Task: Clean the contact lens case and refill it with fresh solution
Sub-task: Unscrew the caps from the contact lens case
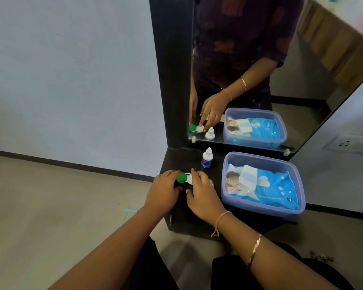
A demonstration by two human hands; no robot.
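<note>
The contact lens case (186,178), white with a green cap on its left well, lies on the dark shelf (176,158). My left hand (163,191) rests at the case's left side, fingertips touching the green cap. My right hand (201,190) covers the case's right well, fingers curled over it; the cap under them is hidden. A small white solution bottle (207,158) with a blue label and its nozzle cap on stands upright just behind the case.
A translucent blue plastic box (262,208) holding a blue pack of wipes sits on the shelf to the right. A mirror (260,70) in a dark frame stands behind, reflecting the scene. The shelf's front edge drops to a grey floor.
</note>
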